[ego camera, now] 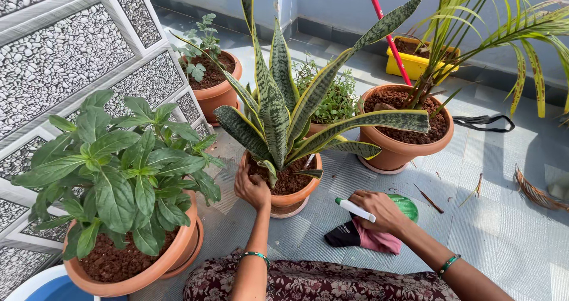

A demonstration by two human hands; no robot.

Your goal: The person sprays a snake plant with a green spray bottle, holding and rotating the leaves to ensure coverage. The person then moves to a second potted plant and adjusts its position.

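A snake plant with long striped leaves [274, 102] grows in a terracotta pot [296, 197] at the centre of the tiled floor. My left hand [251, 188] rests on the pot's left rim, fingers curled over the edge. My right hand [379, 211] is to the right of the pot, closed around a white marker with a green cap [354, 209]. Under that hand lie a pink and black cloth [361, 237] and a green round lid [408, 206].
A broad-leafed plant in a terracotta pot [133, 259] stands at the near left beside a patterned wall. More pots [403, 150] [219, 93] and a yellow planter [412, 64] stand behind. A red pole [385, 31] leans at the back. A blue and white tub rim [41, 283] sits bottom left.
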